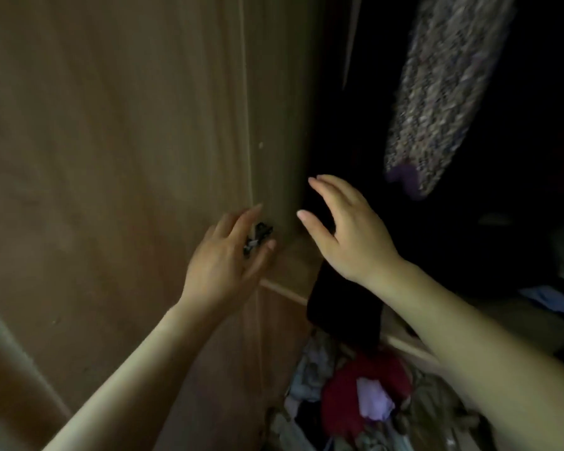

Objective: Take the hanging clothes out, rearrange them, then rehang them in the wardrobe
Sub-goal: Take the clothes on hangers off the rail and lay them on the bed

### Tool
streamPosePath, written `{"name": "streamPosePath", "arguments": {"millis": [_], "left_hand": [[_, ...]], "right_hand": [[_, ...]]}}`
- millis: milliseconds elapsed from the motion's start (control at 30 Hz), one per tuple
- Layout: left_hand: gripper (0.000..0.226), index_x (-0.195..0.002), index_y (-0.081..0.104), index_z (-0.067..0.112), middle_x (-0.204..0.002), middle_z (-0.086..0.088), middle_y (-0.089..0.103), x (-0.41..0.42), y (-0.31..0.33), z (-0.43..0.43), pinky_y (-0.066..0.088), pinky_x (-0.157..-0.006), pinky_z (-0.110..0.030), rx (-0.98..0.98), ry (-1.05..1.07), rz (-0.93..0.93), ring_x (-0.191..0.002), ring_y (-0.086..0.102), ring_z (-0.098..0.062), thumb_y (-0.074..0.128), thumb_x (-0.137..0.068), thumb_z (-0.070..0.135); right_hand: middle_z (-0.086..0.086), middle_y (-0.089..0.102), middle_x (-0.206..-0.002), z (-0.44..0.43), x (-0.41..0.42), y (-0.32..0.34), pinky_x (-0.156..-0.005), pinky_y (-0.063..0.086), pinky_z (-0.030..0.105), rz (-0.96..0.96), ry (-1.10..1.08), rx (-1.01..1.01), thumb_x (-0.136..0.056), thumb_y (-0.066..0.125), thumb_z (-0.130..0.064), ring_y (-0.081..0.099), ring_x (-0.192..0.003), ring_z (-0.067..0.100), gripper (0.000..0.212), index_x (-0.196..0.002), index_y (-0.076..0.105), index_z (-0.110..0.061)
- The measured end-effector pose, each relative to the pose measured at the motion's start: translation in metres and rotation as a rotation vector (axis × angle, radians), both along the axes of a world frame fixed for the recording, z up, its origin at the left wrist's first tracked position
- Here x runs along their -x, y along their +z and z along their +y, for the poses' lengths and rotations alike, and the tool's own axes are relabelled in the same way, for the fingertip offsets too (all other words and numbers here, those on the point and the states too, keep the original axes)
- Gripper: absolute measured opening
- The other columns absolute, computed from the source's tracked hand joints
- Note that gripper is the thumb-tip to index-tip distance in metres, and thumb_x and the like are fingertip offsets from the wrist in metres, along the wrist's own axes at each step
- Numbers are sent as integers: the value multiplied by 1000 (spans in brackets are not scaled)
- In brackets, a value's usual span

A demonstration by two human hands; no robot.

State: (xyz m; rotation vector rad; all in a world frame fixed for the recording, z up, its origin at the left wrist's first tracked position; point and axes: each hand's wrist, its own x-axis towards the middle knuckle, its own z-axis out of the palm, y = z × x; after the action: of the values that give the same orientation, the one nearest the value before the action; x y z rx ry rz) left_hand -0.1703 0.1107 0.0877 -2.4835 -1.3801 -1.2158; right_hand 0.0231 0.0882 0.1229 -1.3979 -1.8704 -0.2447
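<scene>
Removal is judged barely begun. The knitted garment is hung untouched, right of the wardrobe door. The right hand is spread, empty. The left hand is at the door's edge, its grip not to be told. An upward reach is needed next.

Wardrobe door on L; hanging garment inside, upper R; draped garment over shelf edge, centre; clothes pile below it.

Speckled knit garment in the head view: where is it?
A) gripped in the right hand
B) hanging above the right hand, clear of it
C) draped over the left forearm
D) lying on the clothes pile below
B: the speckled knit garment hangs from above, its lower end higher than the right hand, with dark space between them.
</scene>
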Motion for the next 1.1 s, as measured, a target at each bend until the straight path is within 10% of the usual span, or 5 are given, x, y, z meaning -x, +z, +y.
{"name": "streamPosePath", "arguments": {"millis": [533,900,1100], "left_hand": [[64,-139,41,17,-137,-9,48,-130,226,146,32,-101,-28,-342,-128,-118,-126,45,-24,39,-86,53],[51,-139,41,19,-138,-10,45,-210,363,232,32,-95,-25,-446,-510,-259,-127,42,-23,42,-95,45],[51,-142,35,26,-146,-2,36,-256,416,274,31,-102,-29,-365,-772,-239,-133,35,-22,40,-95,45]], "right_hand": [[7,30,-150,98,-113,281,-115,20,37,-312,-241,-550,-94,49,-39,23,-140,24,54,-140,39,-14],[3,40,-139,124,-158,357,-102,35,27,-80,-426,-671,-93,51,-42,41,-126,16,58,-145,30,-26],[8,24,-145,137,-165,425,-104,33,37,-328,-849,-689,-91,49,-52,28,-133,28,68,-146,23,-21]]}}
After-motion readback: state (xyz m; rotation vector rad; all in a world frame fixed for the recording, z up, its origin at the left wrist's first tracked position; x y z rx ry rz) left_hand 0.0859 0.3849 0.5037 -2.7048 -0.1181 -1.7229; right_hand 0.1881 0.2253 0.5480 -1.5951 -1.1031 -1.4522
